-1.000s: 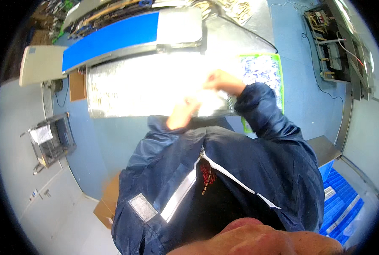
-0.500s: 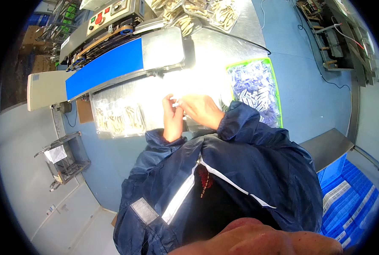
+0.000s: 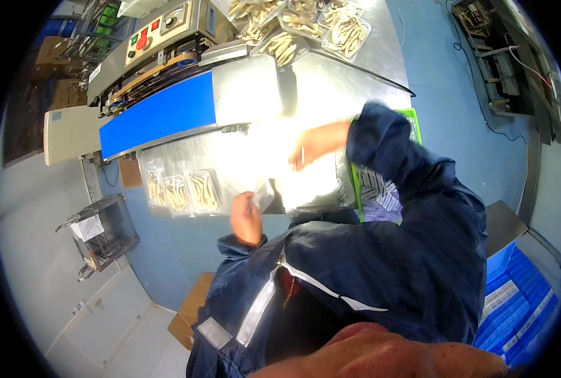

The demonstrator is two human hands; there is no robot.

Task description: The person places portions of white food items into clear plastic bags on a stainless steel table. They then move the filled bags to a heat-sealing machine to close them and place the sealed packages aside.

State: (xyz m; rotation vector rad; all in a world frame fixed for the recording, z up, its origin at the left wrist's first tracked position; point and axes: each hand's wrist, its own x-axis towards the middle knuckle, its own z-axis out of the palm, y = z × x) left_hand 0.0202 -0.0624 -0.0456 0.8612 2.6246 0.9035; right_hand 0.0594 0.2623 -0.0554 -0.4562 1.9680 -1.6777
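Observation:
At the near edge of the steel table, my left hand (image 3: 247,222) has its fingers closed on the edge of a clear plastic bag (image 3: 265,194). My right hand (image 3: 316,146) is farther out over the brightly lit tabletop. Its fingers are bent together around a small white sliver, and glare washes out the details. Left of my left hand lie several clear trays of long pale mushrooms (image 3: 202,190) in clear plastic. To the right, partly behind my sleeve, stands a green crate (image 3: 417,126) of small white-and-purple packets (image 3: 381,195).
A sealing machine (image 3: 161,47) with a blue conveyor belt (image 3: 161,113) and a steel end plate (image 3: 246,88) runs along the far left. More trays of pale mushrooms (image 3: 346,36) are piled behind it. A black cable (image 3: 362,72) crosses the table. A cardboard box (image 3: 192,309) stands below left.
My hands were together and have parted. The right hand went outward and right; the left came nearer and down to the plastic bag. My right sleeve now covers part of the crate.

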